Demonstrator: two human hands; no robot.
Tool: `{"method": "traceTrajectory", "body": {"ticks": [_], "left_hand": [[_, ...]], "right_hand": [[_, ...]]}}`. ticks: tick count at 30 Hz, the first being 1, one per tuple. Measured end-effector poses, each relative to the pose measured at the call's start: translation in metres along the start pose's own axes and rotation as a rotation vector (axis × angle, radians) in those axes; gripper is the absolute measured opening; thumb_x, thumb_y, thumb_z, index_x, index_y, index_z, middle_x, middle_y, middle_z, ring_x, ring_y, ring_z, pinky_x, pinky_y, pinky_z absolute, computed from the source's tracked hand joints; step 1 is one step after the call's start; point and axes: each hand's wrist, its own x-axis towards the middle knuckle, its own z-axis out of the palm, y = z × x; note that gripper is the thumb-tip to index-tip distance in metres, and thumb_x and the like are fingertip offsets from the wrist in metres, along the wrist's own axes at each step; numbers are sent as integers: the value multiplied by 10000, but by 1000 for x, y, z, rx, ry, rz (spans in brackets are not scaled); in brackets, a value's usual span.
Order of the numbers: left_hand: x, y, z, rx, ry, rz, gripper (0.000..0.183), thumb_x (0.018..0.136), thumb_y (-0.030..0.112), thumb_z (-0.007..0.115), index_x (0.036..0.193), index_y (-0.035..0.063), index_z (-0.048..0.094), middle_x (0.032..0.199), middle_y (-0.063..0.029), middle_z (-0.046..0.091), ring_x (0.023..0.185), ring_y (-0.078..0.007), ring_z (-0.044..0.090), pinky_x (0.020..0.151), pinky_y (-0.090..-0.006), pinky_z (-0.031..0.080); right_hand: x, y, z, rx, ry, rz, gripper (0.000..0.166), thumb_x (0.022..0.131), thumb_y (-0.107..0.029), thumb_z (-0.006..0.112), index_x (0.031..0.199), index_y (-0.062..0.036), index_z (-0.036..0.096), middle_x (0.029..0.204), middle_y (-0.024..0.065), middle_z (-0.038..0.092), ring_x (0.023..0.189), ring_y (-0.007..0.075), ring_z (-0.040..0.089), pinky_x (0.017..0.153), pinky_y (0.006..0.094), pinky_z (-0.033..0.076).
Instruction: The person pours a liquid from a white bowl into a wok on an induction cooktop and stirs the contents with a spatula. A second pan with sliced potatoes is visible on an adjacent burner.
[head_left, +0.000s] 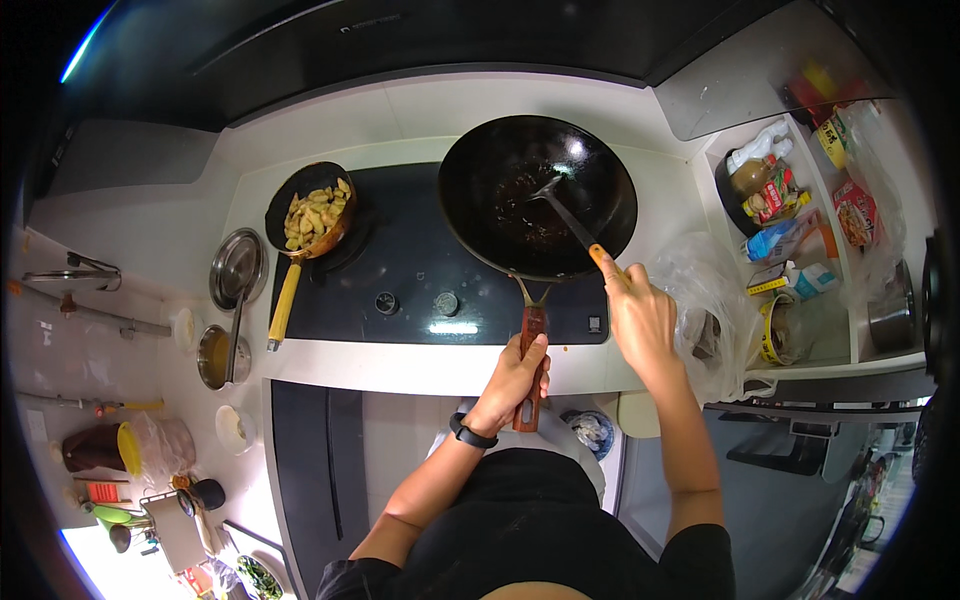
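Note:
A large black wok (495, 217) rests over the right side of the cooktop (405, 225), with dark, glossy residue on its inside. My left hand (517, 375) is closed around its brown wooden handle (534, 330). My right hand (641, 311) grips the orange-brown handle of a metal spatula (574, 225), whose blade lies inside the wok near its middle. On the cooktop's left side a smaller pan (281, 202) with a yellow wooden handle holds browned, chunky food pieces (316, 215).
Left of the cooktop are a metal lid (238, 270), a small metal pot with yellowish liquid (214, 356) and a white bowl (235, 430). A clear plastic bag (701, 300) stands on the right, beside an open compartment (832, 352) of packets and bottles. A range hood (450, 45) hangs above.

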Motion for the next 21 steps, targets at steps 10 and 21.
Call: {"method": "traceTrajectory", "body": {"ticks": [10, 21], "left_hand": [[-1, 1, 1, 7, 2, -3, 367, 1072, 348, 510, 1206, 10, 465, 823, -23, 531, 617, -97, 543, 546, -254, 501], [-1, -1, -1, 0, 6, 3, 330, 1073, 335, 507, 1166, 21, 469, 822, -27, 532, 613, -103, 544, 542, -257, 499]], "right_hand": [[-22, 2, -19, 43, -32, -41, 633, 753, 45, 673, 1372, -58, 592, 905, 121, 557, 613, 292, 643, 568, 399, 530], [-25, 4, -28, 69, -42, -69, 646, 758, 36, 687, 1389, -51, 577, 892, 135, 566, 599, 300, 646, 566, 399, 536]]}}
